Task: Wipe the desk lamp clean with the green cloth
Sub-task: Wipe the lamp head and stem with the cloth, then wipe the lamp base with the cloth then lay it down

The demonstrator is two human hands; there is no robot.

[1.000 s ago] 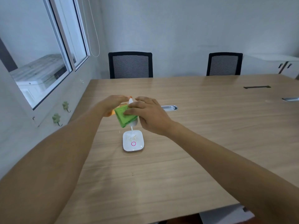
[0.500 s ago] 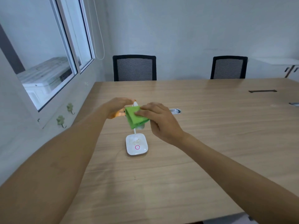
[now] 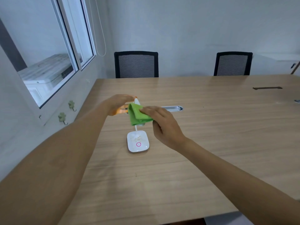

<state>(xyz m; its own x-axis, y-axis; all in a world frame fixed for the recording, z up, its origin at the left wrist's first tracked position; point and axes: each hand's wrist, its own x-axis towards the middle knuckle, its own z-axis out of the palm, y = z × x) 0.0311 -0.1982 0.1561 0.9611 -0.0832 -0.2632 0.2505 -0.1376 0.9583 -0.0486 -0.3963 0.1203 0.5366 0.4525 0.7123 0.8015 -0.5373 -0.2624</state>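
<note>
A small white desk lamp stands on the wooden table, its square base point(image 3: 138, 143) marked with a pink ring and its thin neck rising behind it. The lamp head point(image 3: 136, 101) is mostly hidden, with only a white tip showing. My left hand point(image 3: 117, 103) grips the far end of the lamp head from the left. A folded green cloth point(image 3: 138, 115) is draped over the head. My right hand point(image 3: 162, 125) presses the cloth against the head with fingers on top and thumb below.
The wooden table point(image 3: 211, 135) runs far to the right. A metal cable grommet point(image 3: 172, 108) lies just behind my right hand. Two black mesh chairs point(image 3: 136, 64) stand at the far edge. A window and wall with small hooks point(image 3: 62, 117) border the left.
My right hand has slid the green cloth along the lamp head, and it now hangs more to the right. My left hand stays on the lamp head. The view has shifted slightly.
</note>
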